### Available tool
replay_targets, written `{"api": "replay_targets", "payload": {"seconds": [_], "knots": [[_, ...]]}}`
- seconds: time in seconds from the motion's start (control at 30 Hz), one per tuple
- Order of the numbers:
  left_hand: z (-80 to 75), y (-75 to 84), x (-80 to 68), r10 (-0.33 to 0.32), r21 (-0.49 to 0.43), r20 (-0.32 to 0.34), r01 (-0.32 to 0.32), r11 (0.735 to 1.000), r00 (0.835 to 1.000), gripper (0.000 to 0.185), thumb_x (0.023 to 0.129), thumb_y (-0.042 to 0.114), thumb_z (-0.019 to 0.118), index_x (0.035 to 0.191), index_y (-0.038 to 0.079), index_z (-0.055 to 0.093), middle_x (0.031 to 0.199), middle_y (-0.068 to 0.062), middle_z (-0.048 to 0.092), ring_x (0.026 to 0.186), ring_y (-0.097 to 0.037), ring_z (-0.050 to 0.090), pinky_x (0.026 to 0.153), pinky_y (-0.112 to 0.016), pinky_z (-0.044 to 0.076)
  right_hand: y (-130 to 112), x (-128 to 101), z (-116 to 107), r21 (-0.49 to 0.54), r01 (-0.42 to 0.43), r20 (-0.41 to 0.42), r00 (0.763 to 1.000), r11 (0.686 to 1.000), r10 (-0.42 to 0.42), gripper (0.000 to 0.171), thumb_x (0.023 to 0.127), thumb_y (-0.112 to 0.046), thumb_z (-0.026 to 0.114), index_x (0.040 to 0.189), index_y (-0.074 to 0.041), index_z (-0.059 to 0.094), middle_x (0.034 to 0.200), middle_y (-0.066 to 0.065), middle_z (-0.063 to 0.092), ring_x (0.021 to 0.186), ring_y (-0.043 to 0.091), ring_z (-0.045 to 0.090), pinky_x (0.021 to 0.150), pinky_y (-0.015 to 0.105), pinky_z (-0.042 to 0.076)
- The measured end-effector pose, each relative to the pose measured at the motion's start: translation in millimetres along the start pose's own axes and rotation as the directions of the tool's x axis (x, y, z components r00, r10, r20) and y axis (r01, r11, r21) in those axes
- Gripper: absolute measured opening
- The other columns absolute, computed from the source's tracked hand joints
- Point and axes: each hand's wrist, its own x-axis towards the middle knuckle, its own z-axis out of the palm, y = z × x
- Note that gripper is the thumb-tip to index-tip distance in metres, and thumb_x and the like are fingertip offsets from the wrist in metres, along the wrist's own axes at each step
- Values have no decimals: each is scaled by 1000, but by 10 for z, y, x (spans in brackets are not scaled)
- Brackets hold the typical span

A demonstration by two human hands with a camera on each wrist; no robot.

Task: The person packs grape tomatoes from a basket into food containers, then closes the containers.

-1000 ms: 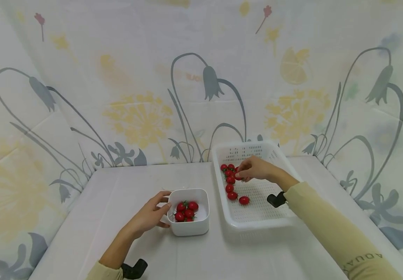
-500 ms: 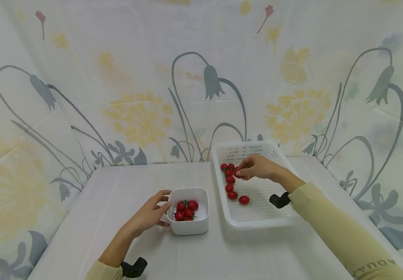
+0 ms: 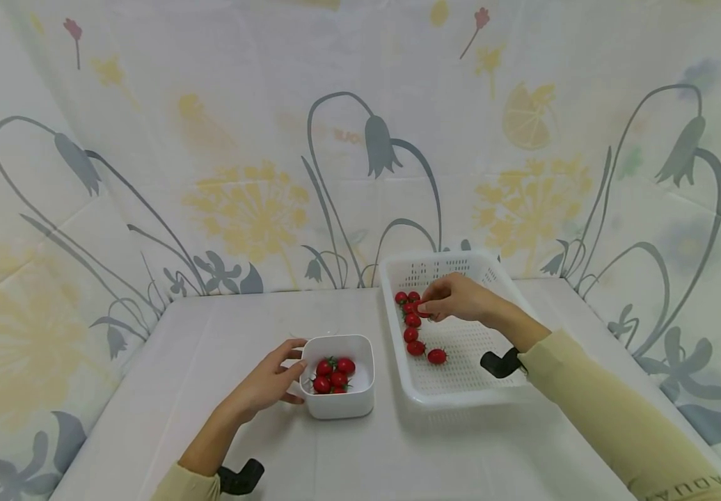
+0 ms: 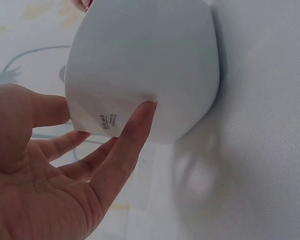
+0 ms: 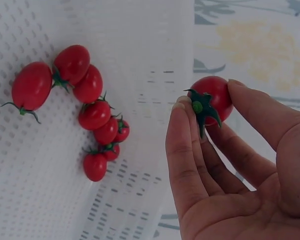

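Note:
My right hand (image 3: 454, 299) hovers over the white perforated basket (image 3: 461, 390) and pinches a cherry tomato (image 5: 212, 100) with a green stem between thumb and fingers. Several more cherry tomatoes (image 3: 412, 330) lie along the basket's left side, also seen as a cluster of tomatoes (image 5: 90, 105) in the right wrist view. My left hand (image 3: 266, 383) rests with straight fingers against the side of a small white bowl (image 3: 339, 403), whose outer wall (image 4: 145, 65) fills the left wrist view. The bowl holds several tomatoes (image 3: 333, 376).
The white table (image 3: 210, 348) is walled on three sides by a flower-printed cloth (image 3: 335, 139). The bowl stands just left of the basket. A black wrist mount (image 3: 498, 362) shows on my right arm, another black mount (image 3: 241, 476) on the left.
My right hand has lifted slightly off the row of tomatoes with one tomato pinched. The left hand and bowl have stayed put.

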Motion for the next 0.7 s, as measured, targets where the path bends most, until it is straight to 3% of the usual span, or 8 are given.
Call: {"api": "replay_targets", "payload": {"seconds": [0.47,0.7], "knots": [[-5,30,-24,7,-1,14,-7,1000,1000,44,108,13,50,150,7,41,148,-29,44,114,-43,63,71,-45,64,-199,-45,181,54,-6,-17,1000,999,7,22,96,-16,71,108,2,70,103,18,73,85,22,71,84,36,61],[-5,26,-22,11,-3,24,-11,1000,1000,44,108,14,50,150,7,41,148,-29,43,116,-44,62,72,-45,64,-278,-49,329,59,9,-49,999,998,-6,22,96,-18,73,108,0,72,97,9,74,81,19,70,80,34,62]]}}
